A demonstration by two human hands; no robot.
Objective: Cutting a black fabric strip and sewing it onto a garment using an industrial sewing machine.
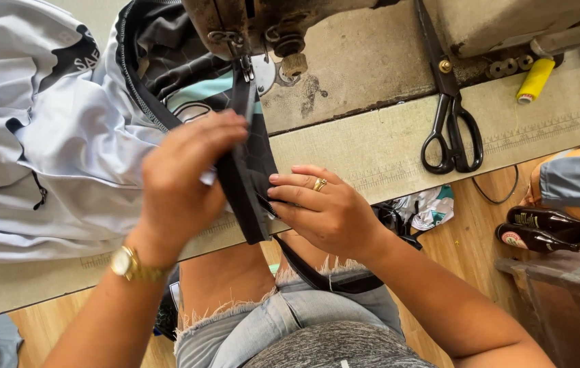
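**Both hands pinch a black strip below the needle**

Pinched between thumb and fingers of the left hand (179,180), the black fabric strip (245,174) is held taut; this grip is pressed together on the strip's left edge, along with a scrap of pale cloth. Just to the right of that grip, the right hand (324,211), a gold ring on one finger, nips the strip's lower right edge with its fingertips, so both hands are closed on the same piece. Above the grips, the strip runs up to the presser foot (243,67) of the sewing machine (249,24). Below them, its loose end hangs off the worktop (372,146) edge and trails across the person's lap. Left of the grips lies a heap of light grey garment (44,136) with dark trim. Well to the right, black scissors (450,116) rest on the worktop, and farther right a yellow thread spool (535,80). Lower right, two brown bottles (542,228) lie side by side.
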